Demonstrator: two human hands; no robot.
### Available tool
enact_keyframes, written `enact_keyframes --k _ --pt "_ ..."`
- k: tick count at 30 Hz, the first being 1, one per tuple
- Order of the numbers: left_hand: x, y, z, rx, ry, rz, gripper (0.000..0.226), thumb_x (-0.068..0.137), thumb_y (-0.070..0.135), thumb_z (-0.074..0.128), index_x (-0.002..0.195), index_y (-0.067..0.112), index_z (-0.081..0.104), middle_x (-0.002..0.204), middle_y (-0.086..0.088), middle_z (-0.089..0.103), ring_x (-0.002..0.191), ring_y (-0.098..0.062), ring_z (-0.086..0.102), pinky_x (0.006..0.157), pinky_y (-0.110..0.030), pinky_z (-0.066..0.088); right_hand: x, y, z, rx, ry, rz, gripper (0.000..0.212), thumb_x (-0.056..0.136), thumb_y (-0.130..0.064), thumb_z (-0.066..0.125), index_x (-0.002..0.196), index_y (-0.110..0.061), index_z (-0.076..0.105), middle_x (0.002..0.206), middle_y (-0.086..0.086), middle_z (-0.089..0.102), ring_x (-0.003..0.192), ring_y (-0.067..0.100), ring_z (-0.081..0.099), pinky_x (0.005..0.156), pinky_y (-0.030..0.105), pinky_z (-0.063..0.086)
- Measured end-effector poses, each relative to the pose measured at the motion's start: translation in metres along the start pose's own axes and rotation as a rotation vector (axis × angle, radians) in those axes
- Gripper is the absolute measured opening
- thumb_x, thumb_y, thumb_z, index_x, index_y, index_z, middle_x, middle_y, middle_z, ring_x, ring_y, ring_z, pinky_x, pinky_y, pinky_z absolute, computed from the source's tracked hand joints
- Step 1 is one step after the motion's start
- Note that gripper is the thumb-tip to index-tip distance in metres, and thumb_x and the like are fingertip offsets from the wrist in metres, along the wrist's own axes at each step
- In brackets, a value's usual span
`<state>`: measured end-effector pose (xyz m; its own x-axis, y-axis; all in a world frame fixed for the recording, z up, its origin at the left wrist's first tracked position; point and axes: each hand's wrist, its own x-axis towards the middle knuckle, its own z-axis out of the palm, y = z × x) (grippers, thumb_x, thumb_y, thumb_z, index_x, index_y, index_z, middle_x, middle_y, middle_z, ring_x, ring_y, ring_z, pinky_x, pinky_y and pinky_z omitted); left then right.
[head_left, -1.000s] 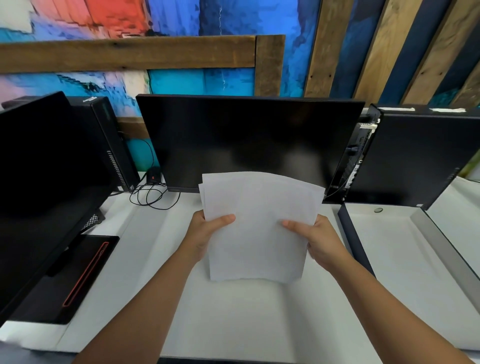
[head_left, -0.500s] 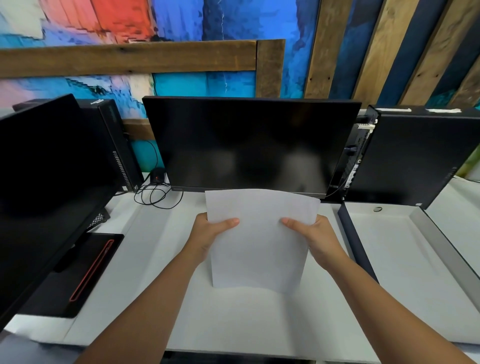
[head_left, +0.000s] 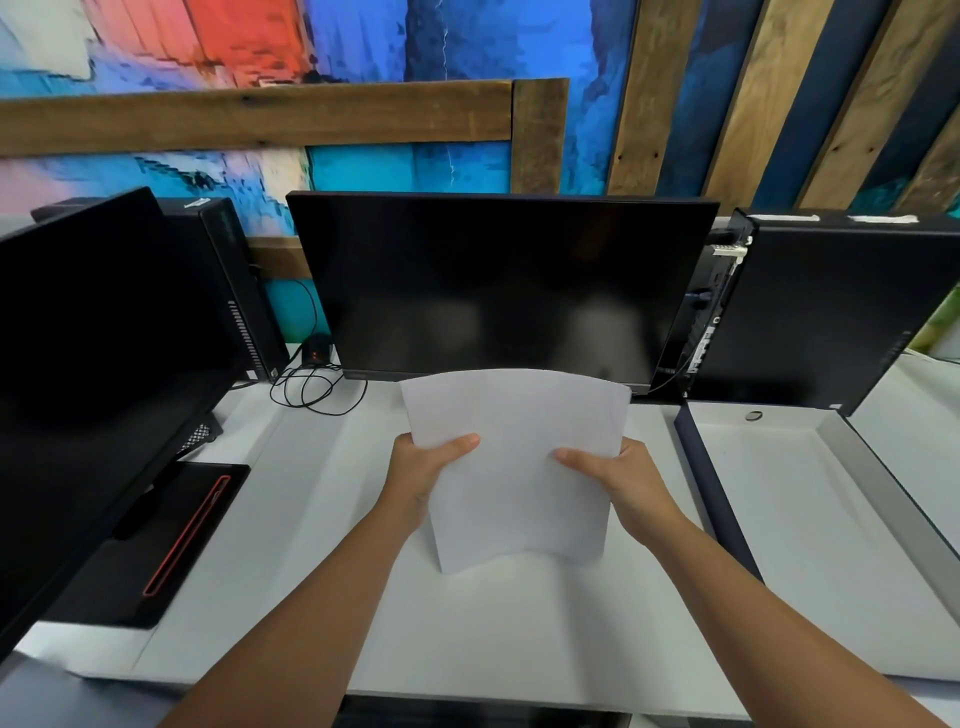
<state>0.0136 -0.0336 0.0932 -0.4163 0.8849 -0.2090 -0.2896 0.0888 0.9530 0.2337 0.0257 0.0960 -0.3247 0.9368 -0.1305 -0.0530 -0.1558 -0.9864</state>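
The painted wall, crossed by wooden boards, fills the background. Below it, a white desk carries a dark centre monitor, a second dark left monitor, an upright computer case at the right, and a shallow open box beside the work area. A loose cable lies coiled on the desk near the foot of the centre monitor.

The sheets of paper are held upright in front of the centre monitor, over the middle of the desk. They are bowed, not flat. The lower edge is close to the desk surface; contact cannot be confirmed.

The left hand grips the left edge, thumb across the front face. The right hand grips the right edge in the same manner. The hands are apart, with the sheets between them.

Change: one second ago, several top edges were fanned out at the upper left corner. Those offset edges are no longer visible, and the sheets now present a single outline.

Judgement: the squaring step is largely complete. The stack appears ready to be set down, provided both grips stay even so the edges do not slip apart.
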Motion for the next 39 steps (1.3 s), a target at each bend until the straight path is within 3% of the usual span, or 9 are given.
enact_keyframes --k 4,9,13,17,22,28,34,37,39 --pt "-0.001 -0.001 0.0 -0.016 0.029 -0.01 0.037 0.054 0.012 0.084 0.088 0.008 0.072 0.086 -0.007 0.076 0.082 -0.028 0.071 0.081 -0.039 0.056 0.003 0.005 -0.001 -0.036 -0.006 0.039 0.021 0.073 -0.013 0.078 0.093 -0.008 0.073 0.097 0.008 0.075 0.09 0.029 0.071 0.087 0.048 0.055" --pt "-0.002 0.003 0.006 0.019 0.014 0.022 0.028 0.063 0.005 0.084 0.088 0.007 0.072 0.088 -0.009 0.075 0.082 -0.028 0.07 0.08 -0.038 0.056 0.003 0.007 -0.002 0.013 0.011 0.042 0.028 0.07 -0.012 0.08 0.097 -0.01 0.073 0.098 0.006 0.075 0.091 0.026 0.071 0.087 0.045 0.055" --pt "-0.006 -0.003 0.004 0.091 -0.004 0.01 0.04 0.052 0.016 0.084 0.089 0.009 0.073 0.092 -0.01 0.075 0.087 -0.03 0.071 0.079 -0.037 0.056 -0.001 0.022 -0.004 -0.019 0.044 0.087 0.039 0.061 -0.021 0.086 0.097 -0.012 0.073 0.097 0.004 0.075 0.091 0.025 0.071 0.088 0.047 0.054" --pt "-0.007 -0.002 0.002 0.099 -0.009 0.028 0.045 0.051 0.017 0.085 0.093 0.008 0.072 0.094 -0.01 0.075 0.087 -0.029 0.071 0.08 -0.038 0.057 0.001 0.022 -0.005 0.013 0.081 0.067 0.032 0.064 -0.016 0.085 0.093 -0.011 0.074 0.095 0.004 0.075 0.09 0.025 0.071 0.085 0.044 0.055" --pt "-0.008 -0.008 0.001 0.137 -0.006 0.012 0.026 0.063 0.001 0.084 0.082 0.013 0.072 0.078 0.0 0.075 0.077 -0.023 0.071 0.074 -0.032 0.056 -0.001 0.033 -0.001 0.016 0.11 0.097 0.033 0.066 -0.012 0.084 0.096 -0.008 0.072 0.096 0.008 0.075 0.088 0.026 0.071 0.082 0.042 0.056" --pt "-0.006 -0.014 0.003 0.134 0.022 -0.002 0.022 0.068 0.001 0.081 0.081 0.015 0.071 0.075 0.004 0.075 0.074 -0.019 0.071 0.075 -0.032 0.057 0.003 0.031 0.0 0.007 0.121 0.119 0.032 0.068 -0.011 0.082 0.098 -0.006 0.071 0.096 0.009 0.074 0.088 0.027 0.071 0.083 0.042 0.056" --pt "0.002 -0.009 0.001 0.075 0.057 0.001 0.025 0.069 0.004 0.081 0.091 0.011 0.072 0.096 -0.012 0.074 0.09 -0.032 0.07 0.082 -0.04 0.056 0.012 0.02 -0.002 -0.114 0.069 0.127 0.028 0.067 -0.016 0.082 0.092 -0.008 0.073 0.09 0.008 0.075 0.083 0.027 0.072 0.082 0.044 0.057" --pt "0.01 0.004 -0.002 0.08 0.052 0.066 0.035 0.07 0.005 0.08 0.103 0.011 0.069 0.103 -0.009 0.073 0.098 -0.03 0.068 0.083 -0.038 0.055 0.015 0.016 -0.006 -0.203 0.038 0.15 0.028 0.065 -0.018 0.083 0.089 -0.009 0.073 0.089 0.008 0.075 0.082 0.028 0.072 0.082 0.046 0.057" --pt "0.018 0.017 -0.002 0.252 0.063 0.176 0.049 0.071 0.008 0.08 0.116 0.015 0.062 0.109 0.0 0.068 0.103 -0.022 0.065 0.084 -0.031 0.053 0.018 0.009 -0.009 -0.253 0.011 0.161 0.026 0.066 -0.015 0.082 0.089 -0.007 0.073 0.09 0.011 0.075 0.079 0.029 0.072 0.08 0.044 0.058"
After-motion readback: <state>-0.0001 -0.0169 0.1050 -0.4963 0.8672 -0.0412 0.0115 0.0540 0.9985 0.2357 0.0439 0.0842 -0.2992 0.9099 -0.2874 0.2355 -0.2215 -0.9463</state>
